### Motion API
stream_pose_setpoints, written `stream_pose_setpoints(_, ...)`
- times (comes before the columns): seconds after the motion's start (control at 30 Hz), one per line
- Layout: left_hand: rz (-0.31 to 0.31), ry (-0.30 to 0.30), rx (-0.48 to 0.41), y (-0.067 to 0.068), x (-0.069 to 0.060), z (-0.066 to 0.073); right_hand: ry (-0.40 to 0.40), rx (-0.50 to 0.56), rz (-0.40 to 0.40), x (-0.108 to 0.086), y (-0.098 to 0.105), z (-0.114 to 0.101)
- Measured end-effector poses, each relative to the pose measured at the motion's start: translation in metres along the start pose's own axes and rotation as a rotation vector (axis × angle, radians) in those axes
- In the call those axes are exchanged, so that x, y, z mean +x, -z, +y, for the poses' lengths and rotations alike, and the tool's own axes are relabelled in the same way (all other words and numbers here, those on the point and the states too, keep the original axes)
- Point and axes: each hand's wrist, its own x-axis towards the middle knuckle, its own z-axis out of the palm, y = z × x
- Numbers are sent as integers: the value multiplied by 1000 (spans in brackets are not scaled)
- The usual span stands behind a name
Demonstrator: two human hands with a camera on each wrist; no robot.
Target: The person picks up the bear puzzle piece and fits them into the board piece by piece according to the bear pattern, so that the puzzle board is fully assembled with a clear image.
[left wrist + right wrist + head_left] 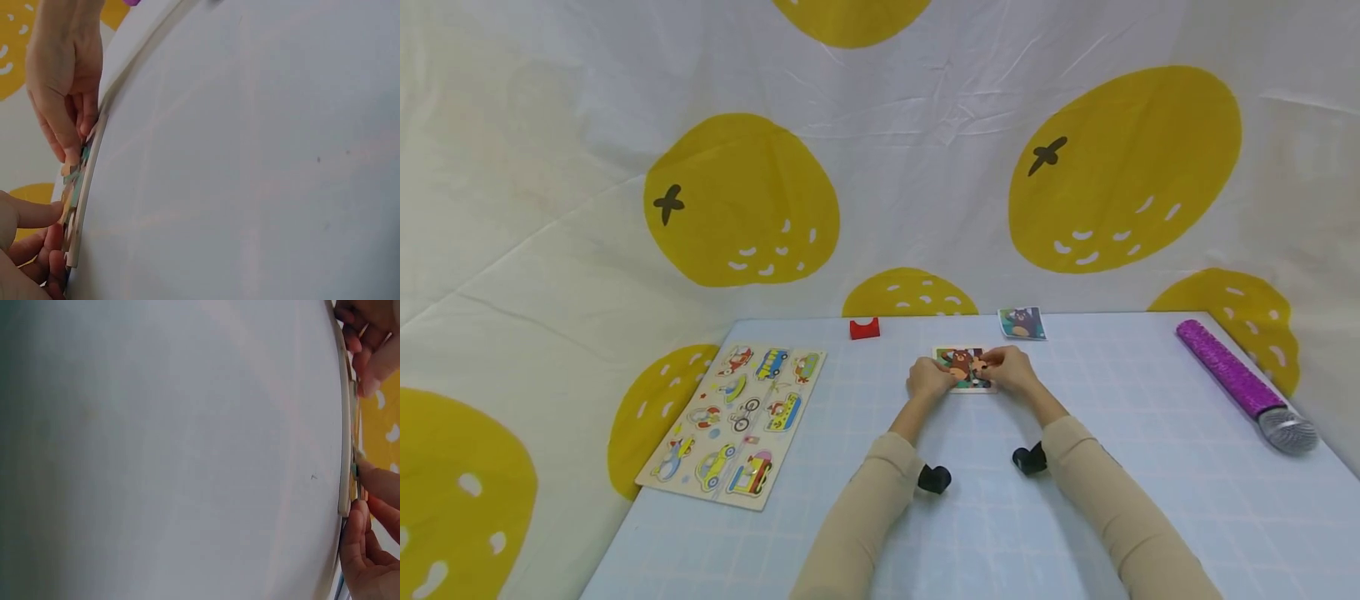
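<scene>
A small square jigsaw puzzle [959, 387] with a brown bear picture lies on the table, its pale wooden tray edge [80, 232] showing in the left wrist view. My left hand [930, 377] grips its left side, thumb on top and fingers curled at the edge. From the right, my right hand [1013, 369] pinches an orange-brown puzzle piece [978, 364] over the puzzle's right half. Both hands also show at the edge of the right wrist view, where the fingers partly hide the pieces.
A wooden vehicle puzzle board [730, 425] lies at the left. Toward the back are a red block [864, 328] and a bear picture card [1022, 323]. A purple glittery microphone [1232, 371] lies at the right. A patterned curtain [925, 167] hangs behind the table.
</scene>
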Motion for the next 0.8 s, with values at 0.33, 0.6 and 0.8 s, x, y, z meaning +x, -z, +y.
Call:
stream_pose_setpoints(0.33,-18,-260,186,-1,5,-13,-5,8,-7,1,-2,1)
stream_pose_setpoints(0.6,-132,-577,494,2,21,-30,11,37,-30,0,0,3)
stream_pose_setpoints(0.8,-203,-623,481,6,28,-32,34,-45,70,-3,5,8)
